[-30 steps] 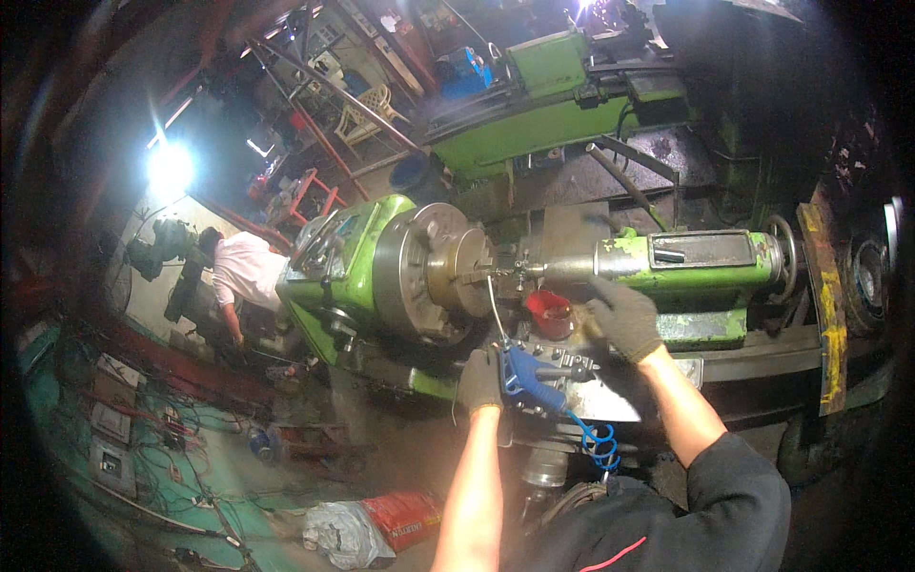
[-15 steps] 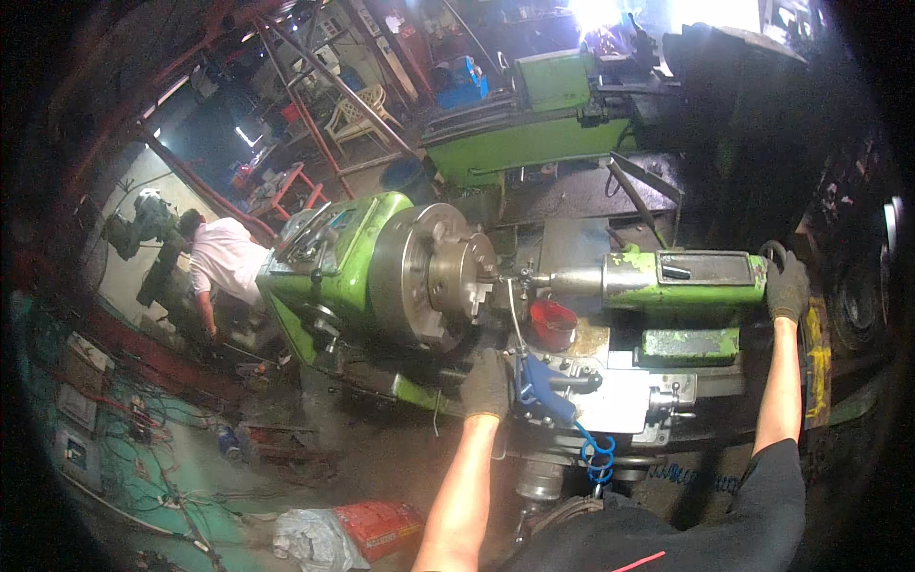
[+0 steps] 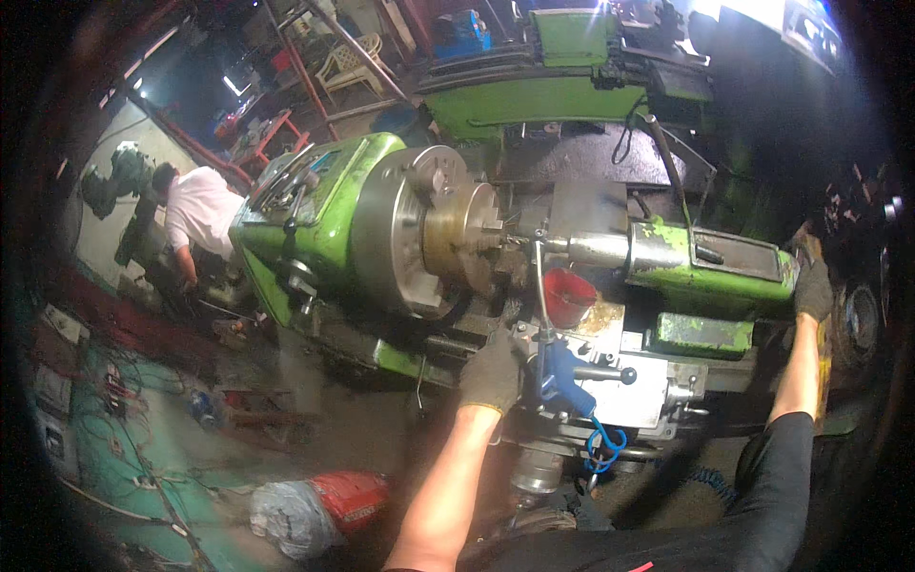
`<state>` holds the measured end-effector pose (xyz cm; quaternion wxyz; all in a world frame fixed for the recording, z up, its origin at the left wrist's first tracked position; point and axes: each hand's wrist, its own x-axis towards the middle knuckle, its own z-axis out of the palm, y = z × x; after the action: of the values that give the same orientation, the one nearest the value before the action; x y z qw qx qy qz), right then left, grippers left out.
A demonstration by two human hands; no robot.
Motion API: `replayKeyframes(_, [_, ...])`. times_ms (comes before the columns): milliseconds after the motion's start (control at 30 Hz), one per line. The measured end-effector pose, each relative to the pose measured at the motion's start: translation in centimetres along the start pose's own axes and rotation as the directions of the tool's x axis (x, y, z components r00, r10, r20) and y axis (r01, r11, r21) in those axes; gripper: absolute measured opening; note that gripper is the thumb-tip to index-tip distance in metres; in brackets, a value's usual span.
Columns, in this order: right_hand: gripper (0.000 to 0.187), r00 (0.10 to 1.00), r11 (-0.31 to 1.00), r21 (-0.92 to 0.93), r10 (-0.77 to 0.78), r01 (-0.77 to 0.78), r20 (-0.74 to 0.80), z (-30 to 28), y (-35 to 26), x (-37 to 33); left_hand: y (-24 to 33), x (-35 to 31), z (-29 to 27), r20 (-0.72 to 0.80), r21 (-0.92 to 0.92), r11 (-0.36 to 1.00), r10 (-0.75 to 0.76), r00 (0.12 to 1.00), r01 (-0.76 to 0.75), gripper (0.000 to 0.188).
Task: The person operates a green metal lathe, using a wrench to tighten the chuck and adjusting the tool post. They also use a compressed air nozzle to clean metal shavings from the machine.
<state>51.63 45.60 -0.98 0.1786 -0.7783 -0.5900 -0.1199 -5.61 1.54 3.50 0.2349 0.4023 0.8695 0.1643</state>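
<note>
My gloved left hand (image 3: 491, 372) is beside the lathe carriage (image 3: 624, 391), just left of a blue air blow gun (image 3: 570, 379). Its fingers point toward the chuck and blur into the dark metal, so their grip is unclear. At the far right, my gloved right hand (image 3: 813, 286) is closed on the handwheel at the end of the green tailstock (image 3: 724, 276); most of the wheel is hidden. A drill bit (image 3: 518, 239) projects from the tailstock quill (image 3: 600, 248) toward a round metal workpiece (image 3: 462, 234) in the big lathe chuck (image 3: 396, 234). A red container (image 3: 569, 297) sits below the quill.
The green headstock (image 3: 329, 214) stands left of the chuck. A person in a pale shirt (image 3: 202, 212) bends at the far left. Behind is another green machine (image 3: 534, 100), with a plastic chair (image 3: 350, 69) to its left. A red and grey sack (image 3: 315, 510) lies on the floor.
The view has shifted, moving the lathe up and left in the picture. My left hand has come slightly forward toward the chuck. My right hand stays at the tailstock handwheel.
</note>
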Motion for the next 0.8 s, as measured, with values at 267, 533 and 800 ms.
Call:
replayKeyframes(267, [0.053, 0.998, 0.998, -0.035, 0.05, -0.049, 0.029, 2.1, 0.5, -1.1, 0.3, -0.6, -0.8, 0.032, 0.04, 0.998, -0.058, 0.998, 0.057, 0.043])
replayKeyframes(533, [0.052, 0.998, 0.998, -0.004, 0.056, -0.056, 0.021, 2.7, 0.6, 0.2, -0.8, 0.1, 0.2, 0.016, 0.024, 1.0, -0.014, 1.0, 0.013, 0.041])
replayKeyframes(800, [0.051, 0.993, 0.997, -0.063, -0.043, 0.037, -0.107, 7.5, 5.0, 1.9, 0.2, -0.2, -0.5, 0.0, -0.025, 0.999, 0.043, 0.999, -0.043, 0.038])
